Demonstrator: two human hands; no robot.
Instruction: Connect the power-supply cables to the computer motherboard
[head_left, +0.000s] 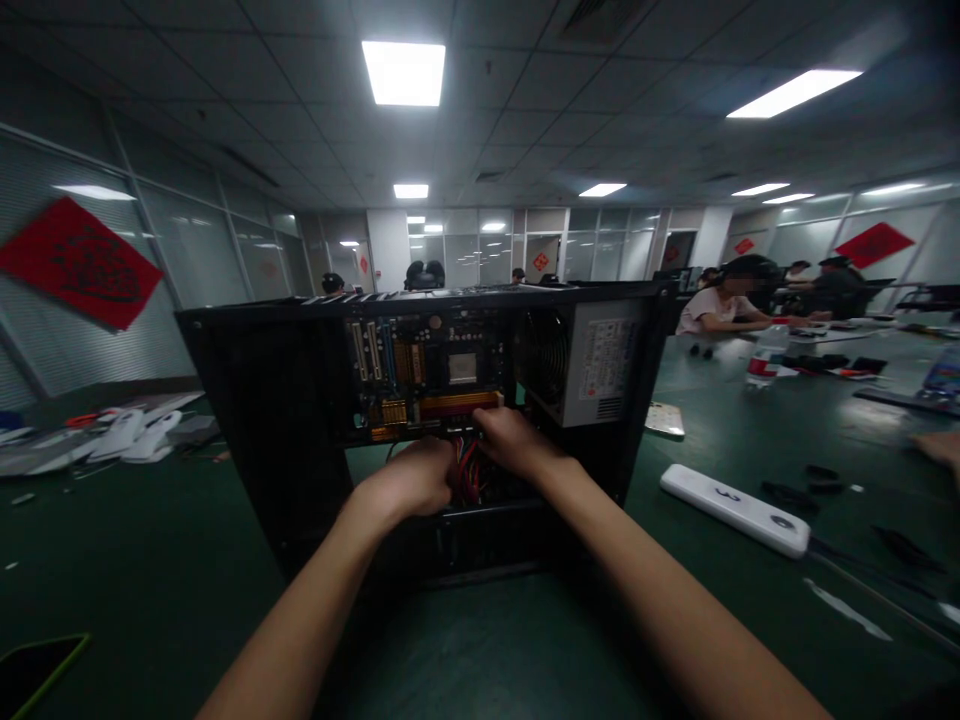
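A black computer case (255, 440) stands on the table in front of me, its side open. Inside are a motherboard (480, 345), a memory slot (457, 403) along its lower edge, and a power supply (600, 365) at the upper right. My left hand (420, 475) is closed at a bundle of red and dark power cables (468, 472), its fingertips on them. Just right of these cables, my right hand (514, 440) is closed, fingers at the board's lower edge; whatever they pinch is hidden.
A white power strip (735, 510) lies on the green table (480, 640) at right. Farther back stand a water bottle (763, 355) and a seated person (724, 305). White parts (139, 435) are piled at left; a green-edged phone-like device (41, 675) lies near the front.
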